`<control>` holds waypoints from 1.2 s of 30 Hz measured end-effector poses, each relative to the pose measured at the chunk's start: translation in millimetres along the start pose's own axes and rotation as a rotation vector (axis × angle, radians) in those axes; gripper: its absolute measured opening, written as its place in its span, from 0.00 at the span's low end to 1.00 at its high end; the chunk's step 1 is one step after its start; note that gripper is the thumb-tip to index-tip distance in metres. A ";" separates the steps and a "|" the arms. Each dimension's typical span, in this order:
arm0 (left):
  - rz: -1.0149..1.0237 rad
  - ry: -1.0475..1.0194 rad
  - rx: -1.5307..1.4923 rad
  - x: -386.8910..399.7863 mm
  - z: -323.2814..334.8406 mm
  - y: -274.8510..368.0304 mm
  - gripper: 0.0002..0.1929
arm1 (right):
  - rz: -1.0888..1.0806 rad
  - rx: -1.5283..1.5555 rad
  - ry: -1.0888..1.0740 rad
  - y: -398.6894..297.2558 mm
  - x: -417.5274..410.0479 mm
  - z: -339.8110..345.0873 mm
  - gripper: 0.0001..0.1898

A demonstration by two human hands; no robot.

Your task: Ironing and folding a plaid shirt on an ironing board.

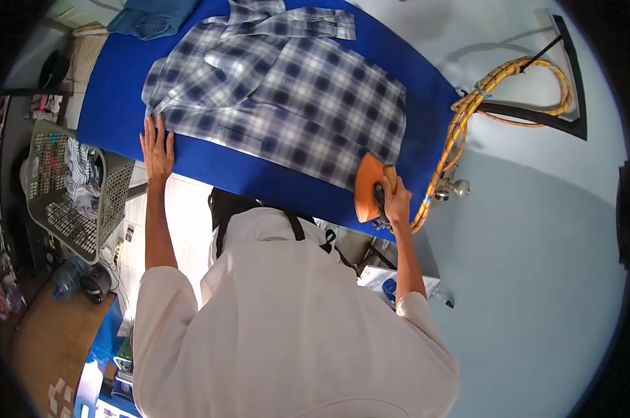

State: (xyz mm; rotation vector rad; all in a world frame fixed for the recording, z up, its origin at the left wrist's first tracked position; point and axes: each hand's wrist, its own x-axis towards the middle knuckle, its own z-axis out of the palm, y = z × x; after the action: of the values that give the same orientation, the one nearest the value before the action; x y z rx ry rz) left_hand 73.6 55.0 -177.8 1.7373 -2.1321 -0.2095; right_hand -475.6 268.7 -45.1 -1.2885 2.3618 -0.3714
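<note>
A plaid shirt (315, 99) in dark blue and white lies spread over a blue-covered ironing board (221, 162), one sleeve folded across its far side. My right hand (397, 201) is closed around the handle of an orange clothes iron (367, 183). The iron is at the near right corner of the shirt, partly over the blue cover. My left hand (157, 149) rests flat at the board's near left edge, its fingertips by the shirt's collar end, with nothing held. The iron's soleplate is hidden from me.
Folded blue jeans (150, 18) lie at the board's far left. Left of the board stands a perforated plastic laundry basket (98, 209) with clothes inside. A coiled yellow cord (466, 112) hangs from a black wall bracket (573, 83) at right, trailing down beside the board.
</note>
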 end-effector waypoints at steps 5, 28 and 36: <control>-0.148 0.202 -0.127 -34.2 -13.7 -3.7 0.28 | -0.381 0.023 -0.110 -32.6 4.3 18.1 0.20; -0.559 0.117 -0.143 -264.7 17.6 -43.8 0.27 | -0.806 0.226 -0.342 -413.1 26.5 189.4 0.24; -0.227 0.282 -0.033 -159.0 2.2 -33.6 0.20 | -0.516 0.140 -0.173 -225.7 10.8 70.3 0.25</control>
State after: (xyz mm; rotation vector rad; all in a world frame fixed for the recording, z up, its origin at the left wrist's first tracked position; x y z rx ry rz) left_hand 129.3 200.9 -222.9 1.8646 -1.7254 -0.0546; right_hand -281.7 136.8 -13.6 -1.7720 1.8063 -0.5418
